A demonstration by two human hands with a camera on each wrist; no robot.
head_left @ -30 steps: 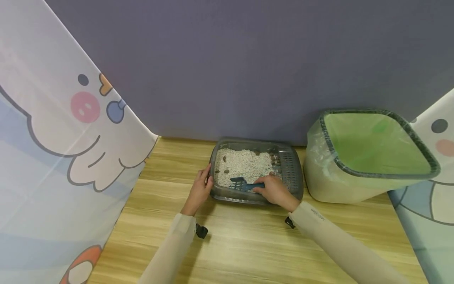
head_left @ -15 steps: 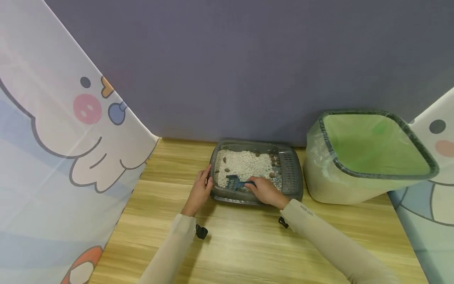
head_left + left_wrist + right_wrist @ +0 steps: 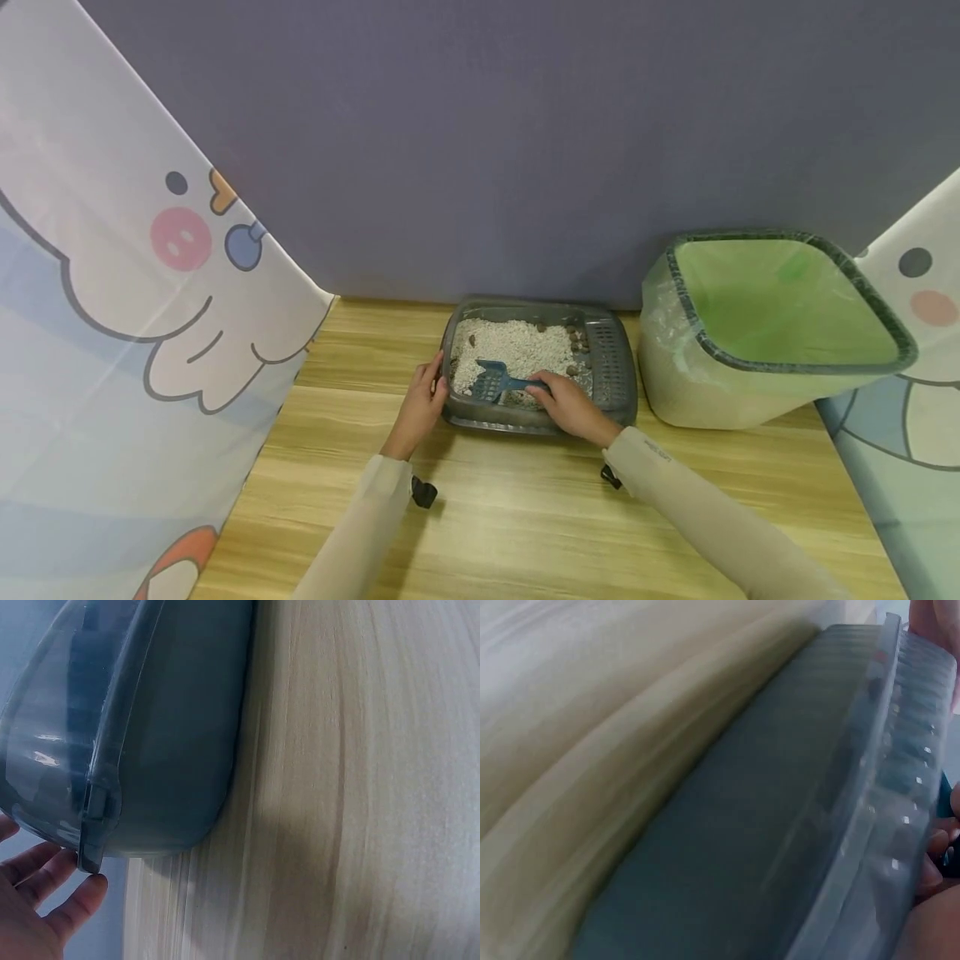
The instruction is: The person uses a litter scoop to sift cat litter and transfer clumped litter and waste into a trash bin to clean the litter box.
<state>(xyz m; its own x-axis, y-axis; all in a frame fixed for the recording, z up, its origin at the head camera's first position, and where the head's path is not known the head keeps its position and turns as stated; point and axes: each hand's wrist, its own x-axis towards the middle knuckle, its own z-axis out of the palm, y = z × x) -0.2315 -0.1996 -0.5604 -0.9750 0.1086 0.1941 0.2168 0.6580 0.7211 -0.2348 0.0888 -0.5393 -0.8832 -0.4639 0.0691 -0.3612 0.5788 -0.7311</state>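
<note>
A grey plastic litter box (image 3: 609,350) holds pale litter (image 3: 525,342) with several brown clumps (image 3: 577,340), mostly toward its right side. My left hand (image 3: 420,408) pinches the box's left rim; in the left wrist view the thumb (image 3: 81,906) lies on one side of the rim and fingers on the other. Inside the box, a blue litter scoop (image 3: 491,382) has its slotted head low in the litter at the front left. My right hand (image 3: 573,408) grips its handle from the right. In the right wrist view the box wall partly hides that hand (image 3: 934,919).
To the right of the box stands a white bin (image 3: 705,392) with a dark rim and a green-tinted liner inside. A grey partition (image 3: 465,167) rises behind the wooden table (image 3: 495,508). Printed cartoon sheets (image 3: 112,275) close off both sides.
The scoop has shifted left through the front litter, with my right hand following it. A small clump near the scoop head no longer shows. My left hand stays on the rim.
</note>
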